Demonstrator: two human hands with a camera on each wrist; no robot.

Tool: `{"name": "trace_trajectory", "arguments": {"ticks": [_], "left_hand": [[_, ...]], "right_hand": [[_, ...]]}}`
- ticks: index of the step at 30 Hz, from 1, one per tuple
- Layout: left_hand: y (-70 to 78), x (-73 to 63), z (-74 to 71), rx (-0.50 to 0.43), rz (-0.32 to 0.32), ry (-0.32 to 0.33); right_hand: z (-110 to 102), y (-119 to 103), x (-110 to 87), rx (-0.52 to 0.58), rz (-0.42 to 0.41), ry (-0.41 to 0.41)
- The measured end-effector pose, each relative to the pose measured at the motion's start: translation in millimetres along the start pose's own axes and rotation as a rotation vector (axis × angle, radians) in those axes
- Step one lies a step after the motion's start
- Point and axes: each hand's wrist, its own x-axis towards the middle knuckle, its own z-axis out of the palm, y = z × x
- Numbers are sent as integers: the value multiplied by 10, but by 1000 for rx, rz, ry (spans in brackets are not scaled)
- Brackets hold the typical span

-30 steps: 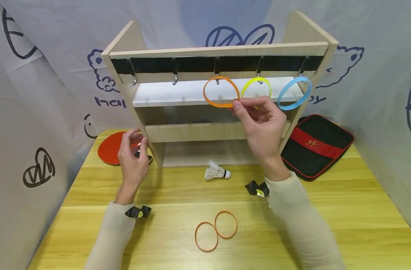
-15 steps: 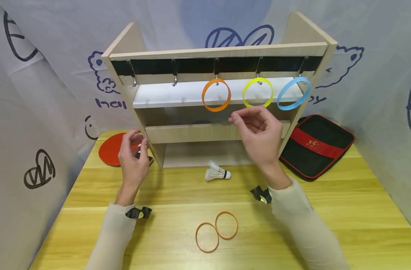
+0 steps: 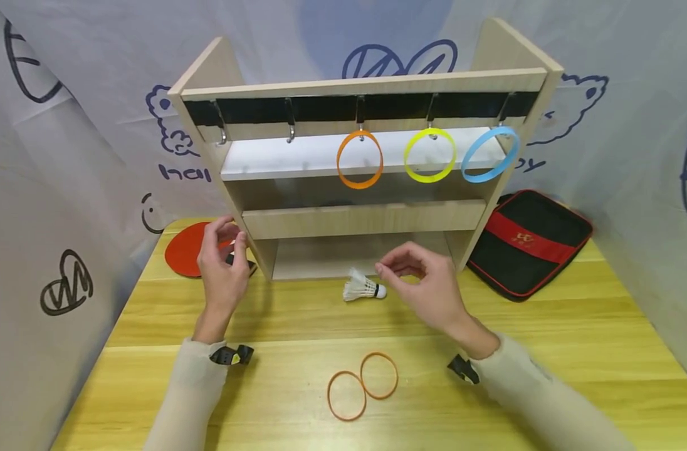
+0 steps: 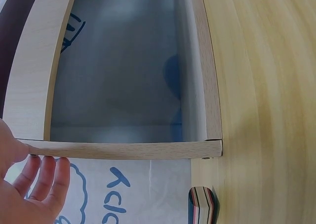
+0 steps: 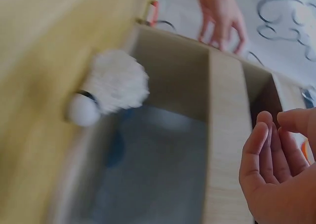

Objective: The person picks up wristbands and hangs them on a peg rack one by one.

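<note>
My left hand (image 3: 224, 263) holds the side panel of a wooden shelf rack (image 3: 366, 219); in the left wrist view its thumb and fingers lie on either face of the panel (image 4: 123, 150). My right hand (image 3: 425, 285) holds nothing, its fingers loosely curled, above the table just right of a white shuttlecock (image 3: 361, 286). Along the rack's top rail, an orange ring (image 3: 360, 185) hangs from the middle hook, with a yellow ring (image 3: 430, 178) and a light blue ring (image 3: 479, 178) to its right. Two more orange rings (image 3: 346, 419) lie touching on the table.
The two left hooks (image 3: 291, 133) on the rail carry nothing. A red table tennis bat (image 3: 182, 250) lies behind my left hand. To the right of the rack, a black and red case (image 3: 529, 244) rests on the wooden table (image 3: 592, 376). White printed cloth (image 3: 67, 156) surrounds it.
My right hand has let go of the orange ring, which now hangs from the middle hook, and has come down toward the shuttlecock. The left hand stays at the panel.
</note>
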Motion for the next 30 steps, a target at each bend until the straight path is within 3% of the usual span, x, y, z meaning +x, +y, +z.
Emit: {"name": "trace_trajectory", "arguments": {"ticks": [10,16,22,30], "left_hand": [[8,9,-2,0,-14,-3],[7,3,1,-5,-8,-2],[0,14,-2,-8,0,-2],[-2,5,4,-9,-10,-2]], "right_hand": [[124,218,-347,-58,151,-138],[132,300,-465,-109,190,-240],[139,360,-528,-125,286,-356],[146,419,-605,-189,279,-489]]}}
